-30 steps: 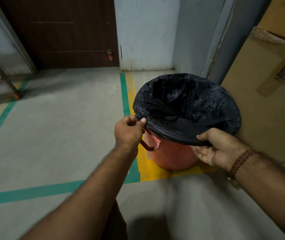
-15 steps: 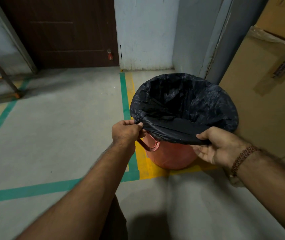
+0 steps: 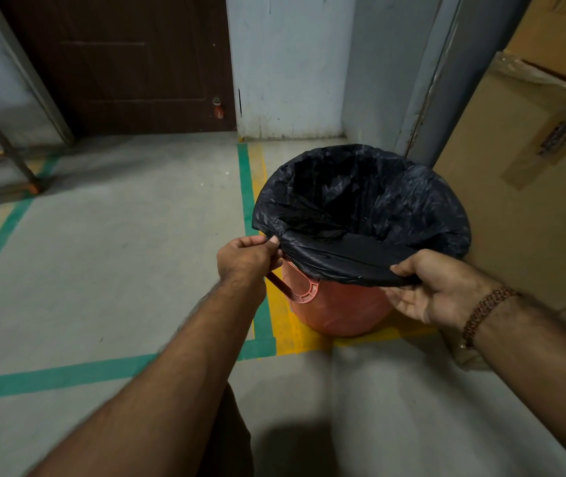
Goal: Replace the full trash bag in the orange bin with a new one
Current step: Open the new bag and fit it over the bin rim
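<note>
An orange bin (image 3: 336,311) stands on the floor against a cardboard box, its handle hanging on the near left side. A black trash bag (image 3: 377,208) lines it, with its mouth folded over the rim and its inside dark. My left hand (image 3: 245,259) pinches the bag's folded edge at the near left of the rim. My right hand (image 3: 439,287) grips the same edge at the near right, thumb on top, fingers underneath. The stretch of edge between my hands is pulled taut and lifted off the bin's wall.
Large cardboard boxes (image 3: 532,187) rise right behind the bin. A dark brown door (image 3: 119,63) and a white wall close the back. A metal frame leg (image 3: 2,139) stands far left. Green and yellow tape lines (image 3: 250,187) mark the grey concrete floor.
Both hands kept their hold on the bag's near edge and drew it slightly up and outward from the rim. The bin stayed where it was.
</note>
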The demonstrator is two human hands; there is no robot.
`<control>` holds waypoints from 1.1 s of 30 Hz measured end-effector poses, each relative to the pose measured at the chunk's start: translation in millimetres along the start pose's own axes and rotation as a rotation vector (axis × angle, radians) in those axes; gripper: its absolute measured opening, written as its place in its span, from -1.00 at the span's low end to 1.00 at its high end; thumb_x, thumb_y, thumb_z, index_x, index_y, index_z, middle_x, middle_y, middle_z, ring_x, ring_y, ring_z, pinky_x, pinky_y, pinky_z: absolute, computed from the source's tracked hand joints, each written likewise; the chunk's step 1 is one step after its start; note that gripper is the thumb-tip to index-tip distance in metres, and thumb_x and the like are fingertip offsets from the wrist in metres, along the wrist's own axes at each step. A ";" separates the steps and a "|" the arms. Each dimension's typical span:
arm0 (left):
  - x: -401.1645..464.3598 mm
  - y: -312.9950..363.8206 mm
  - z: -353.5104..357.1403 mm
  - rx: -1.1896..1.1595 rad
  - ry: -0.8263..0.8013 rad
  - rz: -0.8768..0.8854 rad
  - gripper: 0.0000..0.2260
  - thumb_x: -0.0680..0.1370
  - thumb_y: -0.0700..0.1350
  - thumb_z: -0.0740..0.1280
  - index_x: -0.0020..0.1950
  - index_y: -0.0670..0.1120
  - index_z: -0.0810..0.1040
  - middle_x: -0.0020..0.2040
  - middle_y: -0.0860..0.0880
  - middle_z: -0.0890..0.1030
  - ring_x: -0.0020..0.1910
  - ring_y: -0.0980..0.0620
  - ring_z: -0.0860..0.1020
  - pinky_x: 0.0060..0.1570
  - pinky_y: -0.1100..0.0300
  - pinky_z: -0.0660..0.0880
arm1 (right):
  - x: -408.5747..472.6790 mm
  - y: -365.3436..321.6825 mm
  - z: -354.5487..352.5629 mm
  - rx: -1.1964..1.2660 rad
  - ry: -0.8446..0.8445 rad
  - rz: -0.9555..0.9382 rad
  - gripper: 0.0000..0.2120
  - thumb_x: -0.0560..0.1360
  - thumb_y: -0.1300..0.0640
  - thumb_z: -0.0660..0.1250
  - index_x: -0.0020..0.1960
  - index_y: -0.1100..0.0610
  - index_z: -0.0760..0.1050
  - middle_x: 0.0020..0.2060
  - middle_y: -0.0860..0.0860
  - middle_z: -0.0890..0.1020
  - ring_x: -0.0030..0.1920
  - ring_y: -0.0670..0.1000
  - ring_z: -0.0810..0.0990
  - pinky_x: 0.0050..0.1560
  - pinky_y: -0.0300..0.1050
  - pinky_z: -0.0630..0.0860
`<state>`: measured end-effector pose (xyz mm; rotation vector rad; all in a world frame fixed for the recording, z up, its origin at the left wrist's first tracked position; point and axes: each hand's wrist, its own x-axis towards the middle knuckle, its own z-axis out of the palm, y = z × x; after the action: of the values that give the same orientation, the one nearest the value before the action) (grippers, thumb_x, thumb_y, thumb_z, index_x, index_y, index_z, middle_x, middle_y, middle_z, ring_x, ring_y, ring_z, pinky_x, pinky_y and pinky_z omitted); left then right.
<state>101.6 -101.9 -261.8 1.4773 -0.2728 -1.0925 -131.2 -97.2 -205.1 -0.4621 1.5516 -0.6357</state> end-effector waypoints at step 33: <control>-7.5 24.5 -5.4 0.137 -0.438 -0.183 -0.80 0.66 0.08 0.32 0.09 -0.04 0.55 -0.54 0.10 0.49 -0.53 0.12 0.35 -0.24 0.20 0.40 | 2.6 -6.2 -20.6 -0.035 -0.039 -0.031 -0.90 0.61 0.30 0.21 0.02 0.15 0.46 -0.12 0.07 0.62 -0.24 -0.01 0.60 -0.19 -0.16 0.53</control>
<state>111.8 -99.2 -237.9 1.3893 -0.5339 -1.5713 -152.5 -101.1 -202.9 -0.5223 1.5231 -0.6206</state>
